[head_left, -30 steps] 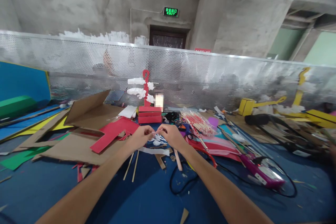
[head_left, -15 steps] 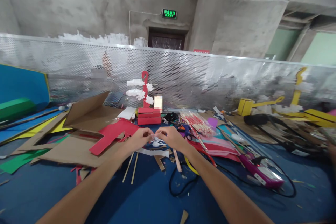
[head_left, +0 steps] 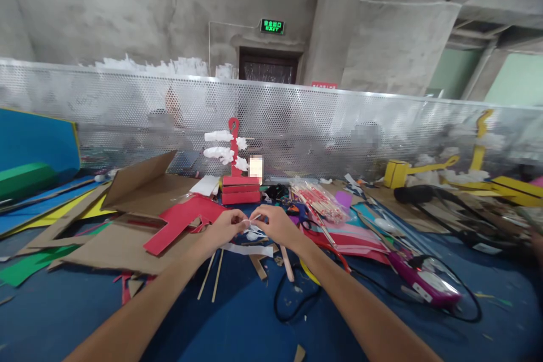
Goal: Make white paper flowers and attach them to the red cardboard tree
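My left hand (head_left: 229, 226) and my right hand (head_left: 275, 226) meet above the middle of the table, fingertips closed in a pinch. Between them is a thin white piece of paper (head_left: 253, 218), mostly covered by the fingers. Crumpled white scraps (head_left: 253, 235) lie just under the fingertips. A flat white paper strip (head_left: 248, 249) lies nearer to me, with two thin wooden sticks (head_left: 217, 276) at its left. Behind the hands stands a red stand (head_left: 241, 190) with a hooked upright bearing white paper pieces (head_left: 218, 154).
Left of my hands lie red card (head_left: 182, 219) and brown cardboard (head_left: 123, 246). To the right are a plastic bag of red-and-white sticks (head_left: 320, 201), scissors (head_left: 302, 216), a purple device (head_left: 428, 283) and its black cable (head_left: 377, 287). A perforated metal screen (head_left: 297, 119) closes off the back.
My fingertips have shifted slightly around the white paper, and a thin end of it now shows by the right fingers. Both hands stay in the same place.
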`<state>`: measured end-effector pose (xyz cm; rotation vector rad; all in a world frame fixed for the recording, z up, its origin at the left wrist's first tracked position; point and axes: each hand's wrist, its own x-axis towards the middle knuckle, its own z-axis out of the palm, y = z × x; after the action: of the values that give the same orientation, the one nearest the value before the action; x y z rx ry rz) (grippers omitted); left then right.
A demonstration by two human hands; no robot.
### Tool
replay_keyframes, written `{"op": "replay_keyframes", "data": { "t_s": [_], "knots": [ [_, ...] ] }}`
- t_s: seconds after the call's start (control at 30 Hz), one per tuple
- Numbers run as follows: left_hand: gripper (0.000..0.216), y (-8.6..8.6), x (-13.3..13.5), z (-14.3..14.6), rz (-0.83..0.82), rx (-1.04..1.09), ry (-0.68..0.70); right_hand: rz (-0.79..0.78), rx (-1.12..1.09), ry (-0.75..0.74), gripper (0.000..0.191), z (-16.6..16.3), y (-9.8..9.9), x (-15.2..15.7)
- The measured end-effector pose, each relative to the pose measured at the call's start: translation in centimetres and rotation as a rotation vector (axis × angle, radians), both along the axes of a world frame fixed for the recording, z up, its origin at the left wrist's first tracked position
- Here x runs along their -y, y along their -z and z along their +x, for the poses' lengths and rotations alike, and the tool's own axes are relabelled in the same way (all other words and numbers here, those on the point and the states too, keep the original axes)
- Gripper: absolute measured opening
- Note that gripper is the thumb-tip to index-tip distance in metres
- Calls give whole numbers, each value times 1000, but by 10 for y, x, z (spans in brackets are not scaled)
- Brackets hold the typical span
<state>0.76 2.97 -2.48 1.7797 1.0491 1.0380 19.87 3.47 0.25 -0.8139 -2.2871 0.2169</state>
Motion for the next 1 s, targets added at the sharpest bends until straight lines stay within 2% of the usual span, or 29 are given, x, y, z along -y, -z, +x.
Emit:
{"op": "replay_keyframes", "data": {
  "t_s": [0.37, 0.7, 0.83, 1.0],
  "knots": [
    [31, 2, -2, -3, 13, 3, 9, 99, 65, 8, 17, 3, 5, -7],
    [30, -7, 3, -2, 13, -49, -17, 34, 228, 38, 22, 7, 1, -9],
    [28, -7, 4, -3, 6, -29, -18, -44, 122, -2, 20, 7, 1, -7],
    [28, -9, 4, -3, 4, 9, -32, -114, 3, 77, 11, 7, -1, -5]
  ]
}}
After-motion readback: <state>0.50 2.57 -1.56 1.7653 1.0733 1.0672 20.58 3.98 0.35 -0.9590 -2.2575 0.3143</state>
